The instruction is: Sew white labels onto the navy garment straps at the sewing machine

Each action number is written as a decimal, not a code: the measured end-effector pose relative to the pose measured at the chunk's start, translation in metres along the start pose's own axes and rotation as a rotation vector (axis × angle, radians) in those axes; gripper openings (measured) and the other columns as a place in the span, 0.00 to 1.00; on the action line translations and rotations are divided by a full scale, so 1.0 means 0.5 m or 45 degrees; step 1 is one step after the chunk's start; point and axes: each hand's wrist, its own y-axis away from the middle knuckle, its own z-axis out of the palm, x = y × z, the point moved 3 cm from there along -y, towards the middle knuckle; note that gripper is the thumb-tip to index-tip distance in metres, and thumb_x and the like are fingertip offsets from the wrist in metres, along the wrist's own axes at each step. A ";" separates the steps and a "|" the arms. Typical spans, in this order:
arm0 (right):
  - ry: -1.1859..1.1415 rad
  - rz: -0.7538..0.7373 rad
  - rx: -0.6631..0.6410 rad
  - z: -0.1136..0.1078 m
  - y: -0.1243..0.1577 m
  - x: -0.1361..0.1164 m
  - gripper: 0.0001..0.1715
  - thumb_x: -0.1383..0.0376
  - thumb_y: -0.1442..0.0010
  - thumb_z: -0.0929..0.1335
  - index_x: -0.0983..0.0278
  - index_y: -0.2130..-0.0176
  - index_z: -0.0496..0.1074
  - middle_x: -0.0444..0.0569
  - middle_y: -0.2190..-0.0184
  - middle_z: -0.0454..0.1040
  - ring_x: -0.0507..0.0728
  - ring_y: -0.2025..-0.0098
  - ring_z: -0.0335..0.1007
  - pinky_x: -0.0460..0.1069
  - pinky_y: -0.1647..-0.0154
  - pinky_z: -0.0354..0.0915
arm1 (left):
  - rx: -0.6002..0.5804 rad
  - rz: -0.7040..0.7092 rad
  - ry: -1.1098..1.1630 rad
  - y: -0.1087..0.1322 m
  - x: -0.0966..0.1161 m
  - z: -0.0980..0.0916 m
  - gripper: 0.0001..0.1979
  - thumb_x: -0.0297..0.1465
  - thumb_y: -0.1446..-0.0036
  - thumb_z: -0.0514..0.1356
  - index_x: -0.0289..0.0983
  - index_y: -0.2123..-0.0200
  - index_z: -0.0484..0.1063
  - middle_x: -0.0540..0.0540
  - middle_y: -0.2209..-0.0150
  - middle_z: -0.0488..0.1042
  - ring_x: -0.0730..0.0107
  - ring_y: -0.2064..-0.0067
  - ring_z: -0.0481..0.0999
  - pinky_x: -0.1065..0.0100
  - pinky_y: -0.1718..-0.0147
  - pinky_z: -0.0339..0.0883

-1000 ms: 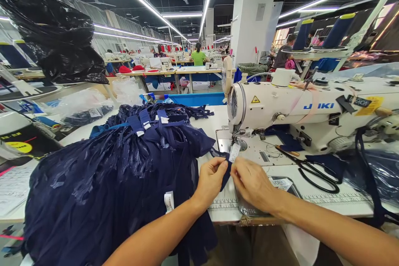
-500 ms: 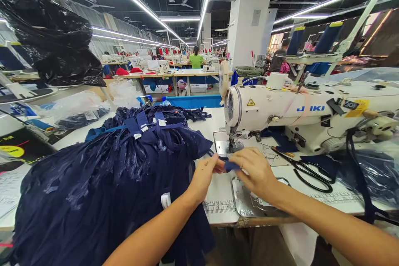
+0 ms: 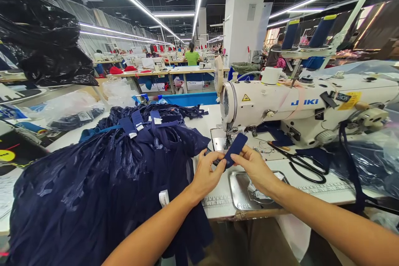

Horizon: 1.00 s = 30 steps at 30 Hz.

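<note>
Near edge: ruler markings run along the white table; metal tray sits right by that edge, white labels inside, right hand over its far side.
Left hand: thumb and forefinger pinched together on the lower end of the navy strip.
Right hand: thumb on the strip's near face, fingertips behind, clamped on its right edge.
Navy strip: up off the table, between the hands, past the near edge toward the needle area; tilted, upper end free, leaning right. Join to other cloth hidden by left fingers, can't tell.
Handling (judgement): grip looks light and close-set, good for turning a small piece; better to smooth it flat between both thumbs, edges lined up, no twist; soft cloth likely to curl at the free end.
Watch (judgement): fingertips best well clear of the needle; loose cloth could snag.
Left side: navy garment pile covers much of the table's left part, spills over the near edge; close beside left hand, so drag on the strip is possible.
Right side: black-handled scissors lie open-handled, back from the near edge, well apart from right hand.
Beyond hands: sewing machine, needle plate partly behind the strip.
Far: person in green top at another table.
</note>
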 end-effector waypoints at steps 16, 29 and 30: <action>0.068 0.057 -0.024 0.014 0.012 0.003 0.14 0.68 0.58 0.65 0.63 0.66 0.66 0.41 0.72 0.70 0.53 0.64 0.64 0.49 0.59 0.58 | 0.155 0.200 -0.162 0.016 0.016 -0.006 0.05 0.27 0.48 0.51 0.37 0.73 0.65 0.51 0.72 0.73 0.72 0.67 0.71 0.58 0.52 0.48; 0.986 -0.422 -0.118 -0.009 0.037 -0.015 0.05 0.69 0.49 0.61 0.63 0.76 0.61 0.42 0.79 0.64 0.51 0.75 0.59 0.48 0.71 0.56 | 0.311 -0.019 -0.009 0.004 0.007 -0.017 0.09 0.30 0.50 0.52 0.37 0.80 0.66 0.52 0.80 0.70 0.72 0.73 0.66 0.65 0.62 0.59; 1.126 -0.583 -0.112 -0.008 0.042 -0.022 0.07 0.69 0.46 0.60 0.63 0.75 0.62 0.43 0.79 0.65 0.52 0.75 0.59 0.48 0.71 0.55 | 0.312 -0.033 0.000 0.004 0.007 -0.017 0.09 0.30 0.51 0.52 0.37 0.79 0.67 0.51 0.80 0.70 0.72 0.74 0.66 0.66 0.63 0.60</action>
